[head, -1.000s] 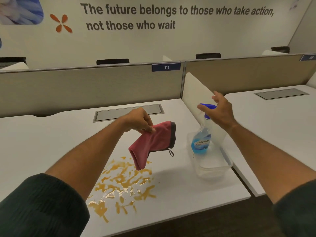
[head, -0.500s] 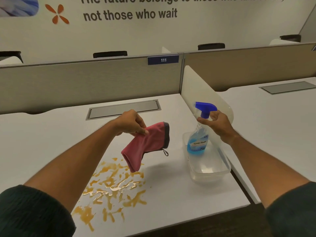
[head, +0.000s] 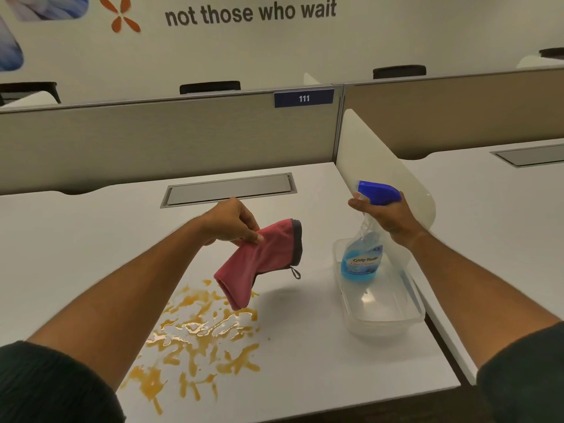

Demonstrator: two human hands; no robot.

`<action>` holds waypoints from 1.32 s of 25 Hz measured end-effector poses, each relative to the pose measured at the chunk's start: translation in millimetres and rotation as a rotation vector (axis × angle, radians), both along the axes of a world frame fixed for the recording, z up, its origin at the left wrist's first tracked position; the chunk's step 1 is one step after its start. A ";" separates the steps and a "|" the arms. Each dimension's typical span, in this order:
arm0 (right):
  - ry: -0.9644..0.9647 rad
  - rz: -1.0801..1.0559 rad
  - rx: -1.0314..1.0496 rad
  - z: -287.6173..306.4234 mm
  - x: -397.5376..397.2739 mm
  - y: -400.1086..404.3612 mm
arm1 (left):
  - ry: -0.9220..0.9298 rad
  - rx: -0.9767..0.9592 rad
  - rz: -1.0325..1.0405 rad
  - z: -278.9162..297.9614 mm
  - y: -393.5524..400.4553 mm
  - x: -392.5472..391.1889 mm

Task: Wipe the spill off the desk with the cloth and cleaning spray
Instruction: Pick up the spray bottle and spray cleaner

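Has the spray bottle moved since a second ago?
Yes. The spray bottle has been lifted by the right hand; it stood upright in the clear tub, and now hangs tilted above its far end.

Wall (head: 396, 32) reads "not those who wait", partition plate (head: 303, 98) "111"; spray bottle (head: 361, 261) label seems illegible.

Pink cloth (head: 259, 261) with grey edge, blue-capped spray bottle (head: 363, 254) of blue liquid, orange spill (head: 198, 340), white desk (head: 305, 361).
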State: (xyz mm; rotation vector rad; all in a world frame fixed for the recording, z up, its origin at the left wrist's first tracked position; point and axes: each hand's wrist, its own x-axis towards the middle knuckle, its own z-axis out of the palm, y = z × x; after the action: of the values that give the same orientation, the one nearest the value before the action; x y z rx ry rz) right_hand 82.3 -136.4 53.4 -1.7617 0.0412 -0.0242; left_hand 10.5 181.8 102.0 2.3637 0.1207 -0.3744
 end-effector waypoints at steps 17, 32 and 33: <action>-0.086 0.223 0.125 85.1 -15.3 -2.1 | -0.071 -0.073 0.035 47.7 24.2 -19.4; -0.080 0.516 -0.004 89.7 -128.8 151.9 | -0.167 -0.144 0.175 105.8 75.6 -66.6; -0.084 0.527 -0.014 85.3 -135.3 159.7 | -0.170 -0.150 0.194 108.6 78.4 -68.6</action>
State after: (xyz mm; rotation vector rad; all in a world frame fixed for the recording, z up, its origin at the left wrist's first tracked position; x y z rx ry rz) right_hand -53.0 23.4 138.7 -1.7357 -0.4844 0.2852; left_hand -58.2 260.2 210.6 2.2016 0.2317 -0.0856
